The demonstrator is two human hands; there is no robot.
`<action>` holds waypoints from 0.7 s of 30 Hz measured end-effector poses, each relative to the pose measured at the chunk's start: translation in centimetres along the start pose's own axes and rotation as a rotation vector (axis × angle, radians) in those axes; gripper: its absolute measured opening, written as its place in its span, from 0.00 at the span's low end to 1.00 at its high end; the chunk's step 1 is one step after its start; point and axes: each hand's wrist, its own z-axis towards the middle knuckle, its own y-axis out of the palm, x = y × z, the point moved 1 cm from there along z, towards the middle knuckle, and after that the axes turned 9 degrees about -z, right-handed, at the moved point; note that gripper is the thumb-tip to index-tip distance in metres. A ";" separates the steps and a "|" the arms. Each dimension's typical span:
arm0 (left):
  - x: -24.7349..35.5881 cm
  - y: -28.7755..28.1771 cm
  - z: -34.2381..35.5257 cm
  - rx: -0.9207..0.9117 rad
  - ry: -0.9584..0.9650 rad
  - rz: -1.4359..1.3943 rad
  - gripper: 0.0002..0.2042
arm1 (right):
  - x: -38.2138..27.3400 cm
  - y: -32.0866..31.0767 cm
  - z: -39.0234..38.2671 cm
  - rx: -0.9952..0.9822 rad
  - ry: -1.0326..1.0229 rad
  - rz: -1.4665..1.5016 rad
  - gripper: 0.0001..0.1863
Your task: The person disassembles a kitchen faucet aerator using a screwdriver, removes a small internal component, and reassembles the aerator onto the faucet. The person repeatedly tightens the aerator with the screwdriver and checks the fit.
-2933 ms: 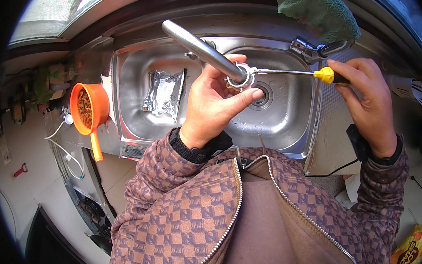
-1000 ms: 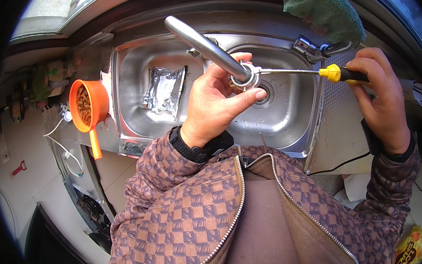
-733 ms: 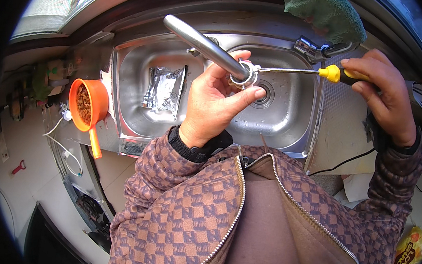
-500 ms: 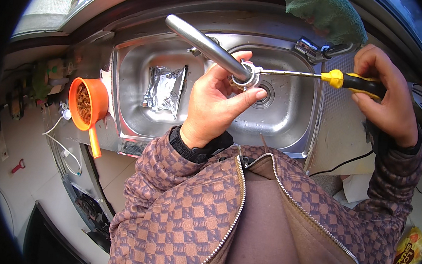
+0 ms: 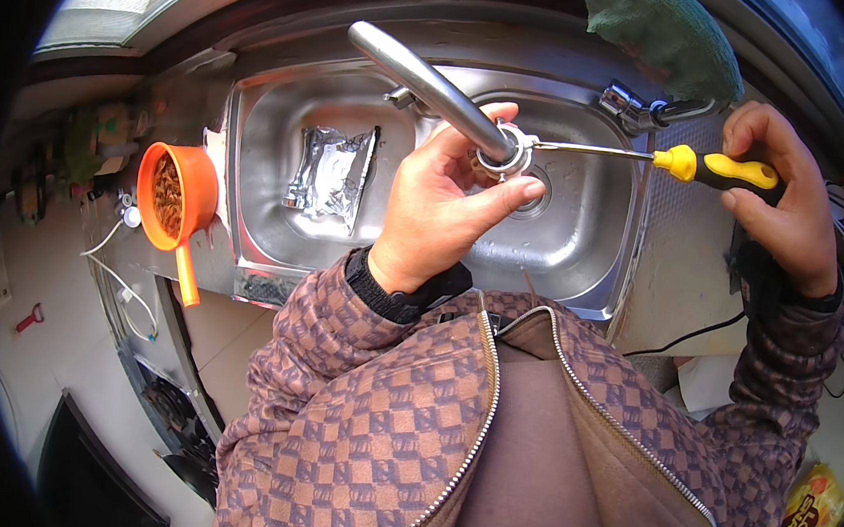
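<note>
My left hand [image 5: 440, 200] is closed around a whitish ring-shaped clamp [image 5: 518, 154] at the outlet end of a metal faucet spout [image 5: 426, 84]. Its thumb presses from below, and the other fingers are partly hidden behind the fitting. My right hand [image 5: 788, 190] grips the rear end of a screwdriver [image 5: 711, 169] with a yellow and black handle. The screwdriver lies nearly level, its shaft pointing left and its tip at the right side of the clamp. Below them is the right basin of a steel double sink [image 5: 582, 268].
A silvery packet [image 5: 337, 181] and a chrome piece [image 5: 298, 187] lie in the left basin. An orange handled scoop [image 5: 209, 200] with brown contents stands left of the sink. Behind the right basin are another chrome fitting [image 5: 628, 109] and a green cloth [image 5: 662, 39].
My right hand has loosened slightly and sits farther back on the handle, which has turned to show more yellow. The tip stays at the clamp. The whole view has shifted a little.
</note>
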 end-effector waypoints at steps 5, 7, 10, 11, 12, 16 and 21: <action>-0.1 -0.1 0.0 0.006 -0.006 -0.013 0.27 | 0.2 0.1 -0.1 0.046 0.119 0.031 0.15; 0.0 -0.2 -0.2 0.001 -0.047 -0.006 0.28 | 0.2 -0.1 -0.2 -0.012 0.262 0.093 0.14; 0.0 -0.2 -0.1 0.000 -0.033 -0.024 0.28 | 0.0 0.1 -0.1 -0.005 0.049 -0.020 0.15; 0.0 -0.2 -0.1 0.001 -0.020 -0.013 0.28 | 0.0 0.1 -0.1 -0.005 0.028 -0.034 0.15; 0.0 -0.1 -0.1 0.000 -0.004 -0.007 0.27 | 0.0 0.1 0.0 -0.005 0.006 -0.048 0.15; -0.1 -0.1 0.0 0.013 0.030 -0.028 0.27 | 0.1 0.0 0.0 0.005 -0.052 -0.088 0.13; -0.1 -0.2 0.0 0.006 0.013 -0.017 0.27 | -0.1 -0.2 0.0 -0.029 0.093 0.020 0.10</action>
